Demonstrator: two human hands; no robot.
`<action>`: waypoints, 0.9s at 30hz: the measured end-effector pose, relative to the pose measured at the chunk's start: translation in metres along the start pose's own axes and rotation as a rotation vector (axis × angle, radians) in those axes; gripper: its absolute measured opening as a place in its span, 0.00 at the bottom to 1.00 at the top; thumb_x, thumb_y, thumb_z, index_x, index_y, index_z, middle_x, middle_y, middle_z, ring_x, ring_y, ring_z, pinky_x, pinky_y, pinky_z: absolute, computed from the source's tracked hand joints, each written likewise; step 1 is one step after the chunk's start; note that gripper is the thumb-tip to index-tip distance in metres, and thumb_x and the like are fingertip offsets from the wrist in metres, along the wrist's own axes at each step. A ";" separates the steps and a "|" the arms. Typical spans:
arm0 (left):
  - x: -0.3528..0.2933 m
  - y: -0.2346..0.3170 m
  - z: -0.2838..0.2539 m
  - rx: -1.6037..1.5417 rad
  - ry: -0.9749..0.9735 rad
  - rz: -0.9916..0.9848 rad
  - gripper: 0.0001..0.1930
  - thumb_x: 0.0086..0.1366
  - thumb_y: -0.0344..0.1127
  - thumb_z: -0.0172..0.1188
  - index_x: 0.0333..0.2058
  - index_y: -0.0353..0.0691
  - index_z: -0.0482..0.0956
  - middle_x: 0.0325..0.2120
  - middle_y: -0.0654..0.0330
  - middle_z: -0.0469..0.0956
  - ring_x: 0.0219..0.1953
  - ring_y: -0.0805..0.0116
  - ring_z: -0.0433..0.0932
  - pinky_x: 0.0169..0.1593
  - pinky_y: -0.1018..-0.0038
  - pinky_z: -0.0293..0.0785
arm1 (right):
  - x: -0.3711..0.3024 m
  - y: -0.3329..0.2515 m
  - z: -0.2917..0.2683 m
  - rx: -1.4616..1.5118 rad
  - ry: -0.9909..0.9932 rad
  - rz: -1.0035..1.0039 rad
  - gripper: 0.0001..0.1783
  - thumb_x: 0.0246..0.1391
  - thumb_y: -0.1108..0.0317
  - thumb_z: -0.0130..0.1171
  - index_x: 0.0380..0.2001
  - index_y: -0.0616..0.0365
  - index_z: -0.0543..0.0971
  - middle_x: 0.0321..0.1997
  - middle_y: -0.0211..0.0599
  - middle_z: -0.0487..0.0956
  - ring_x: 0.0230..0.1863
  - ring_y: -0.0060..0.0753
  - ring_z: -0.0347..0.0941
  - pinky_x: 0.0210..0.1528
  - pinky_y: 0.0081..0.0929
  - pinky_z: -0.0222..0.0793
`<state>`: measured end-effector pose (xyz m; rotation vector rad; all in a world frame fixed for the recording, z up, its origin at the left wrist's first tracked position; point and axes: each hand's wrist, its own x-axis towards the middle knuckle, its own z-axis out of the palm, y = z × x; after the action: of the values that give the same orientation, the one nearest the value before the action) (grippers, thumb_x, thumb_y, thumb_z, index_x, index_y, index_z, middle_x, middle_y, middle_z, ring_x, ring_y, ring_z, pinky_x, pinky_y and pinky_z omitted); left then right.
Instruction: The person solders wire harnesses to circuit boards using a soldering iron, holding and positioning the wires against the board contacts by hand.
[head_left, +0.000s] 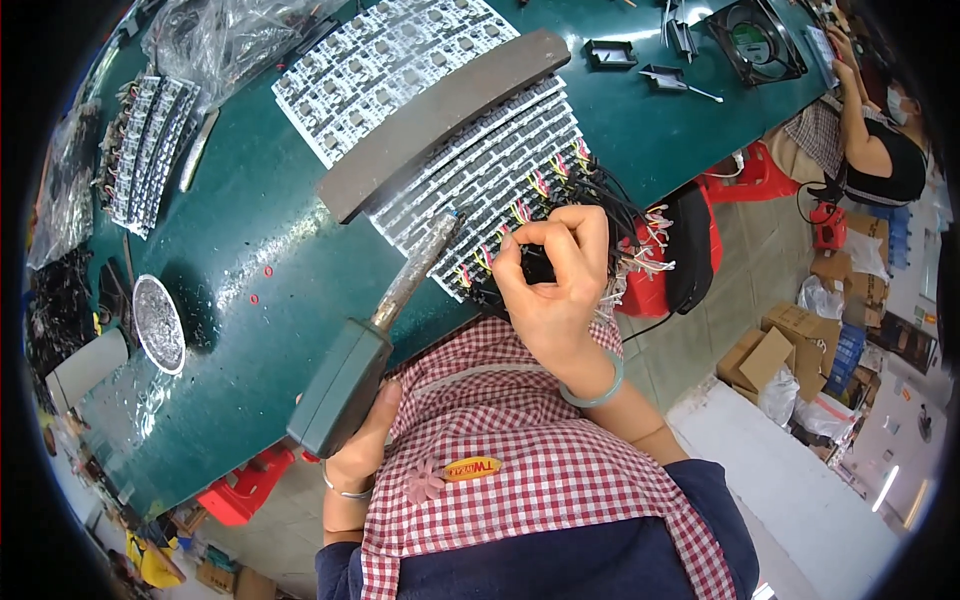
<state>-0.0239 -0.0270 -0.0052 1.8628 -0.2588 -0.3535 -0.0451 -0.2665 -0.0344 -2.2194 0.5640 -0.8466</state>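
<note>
My left hand (365,440) is wrapped round the green handle of a soldering iron (340,385). Its scorched metal shaft slants up to the right, and the tip rests over a panel of small circuit boards (490,165). My right hand (560,280) is closed in a pinch at the panel's near edge, thumb and forefinger on one of the thin wires, which they mostly cover. Red, yellow and white wire ends (541,184) line that edge, joined to black cables (610,200) bunched behind my right hand. A curved dark bar (450,120) lies across the panel.
On the green table (230,230) are a round dish (159,325), a stack of board strips (150,150) and clear plastic wrap (215,45). A black fan (755,42) and small black trays (610,55) sit at the far right. Another person (880,150) works beyond, near red stools (750,175).
</note>
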 end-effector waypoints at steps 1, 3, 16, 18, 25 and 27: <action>0.000 -0.001 0.000 0.000 0.000 -0.003 0.26 0.51 0.20 0.69 0.51 0.30 0.76 0.46 0.51 0.80 0.44 0.63 0.81 0.49 0.68 0.78 | -0.001 0.000 0.000 0.002 0.004 -0.014 0.09 0.40 0.80 0.66 0.26 0.60 0.77 0.34 0.35 0.67 0.34 0.32 0.65 0.36 0.28 0.62; 0.002 -0.003 0.003 0.133 0.054 0.050 0.14 0.49 0.27 0.72 0.37 0.34 0.84 0.30 0.56 0.83 0.30 0.63 0.81 0.39 0.72 0.75 | -0.003 0.002 0.002 0.000 0.005 -0.020 0.09 0.40 0.80 0.66 0.26 0.60 0.77 0.35 0.35 0.67 0.34 0.32 0.65 0.36 0.28 0.62; 0.005 0.000 0.004 0.133 0.033 0.053 0.14 0.46 0.27 0.70 0.35 0.34 0.84 0.29 0.53 0.82 0.26 0.59 0.80 0.33 0.71 0.75 | 0.001 0.003 0.007 -0.002 0.052 -0.032 0.09 0.41 0.80 0.66 0.27 0.61 0.77 0.35 0.36 0.67 0.35 0.32 0.66 0.36 0.28 0.63; 0.007 -0.002 0.004 0.223 0.004 0.132 0.14 0.46 0.27 0.70 0.35 0.34 0.84 0.30 0.53 0.82 0.27 0.59 0.81 0.33 0.70 0.76 | 0.002 0.001 0.008 0.008 0.061 -0.022 0.10 0.39 0.81 0.66 0.26 0.59 0.76 0.34 0.37 0.67 0.35 0.36 0.65 0.35 0.31 0.63; 0.006 0.000 0.004 0.229 -0.010 0.058 0.15 0.45 0.27 0.71 0.35 0.33 0.84 0.33 0.51 0.83 0.30 0.57 0.83 0.37 0.70 0.78 | 0.004 0.001 0.009 -0.007 0.074 -0.030 0.11 0.36 0.82 0.65 0.25 0.59 0.76 0.32 0.38 0.67 0.34 0.40 0.65 0.34 0.35 0.62; 0.005 0.001 0.004 0.227 -0.012 0.042 0.15 0.45 0.26 0.70 0.35 0.32 0.84 0.34 0.50 0.83 0.31 0.57 0.84 0.38 0.70 0.79 | 0.004 0.001 0.010 -0.010 0.078 -0.038 0.11 0.36 0.82 0.65 0.25 0.59 0.76 0.32 0.38 0.67 0.34 0.40 0.65 0.34 0.35 0.62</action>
<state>-0.0202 -0.0329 -0.0057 2.0749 -0.3580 -0.3175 -0.0350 -0.2652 -0.0391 -2.2201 0.5654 -0.9560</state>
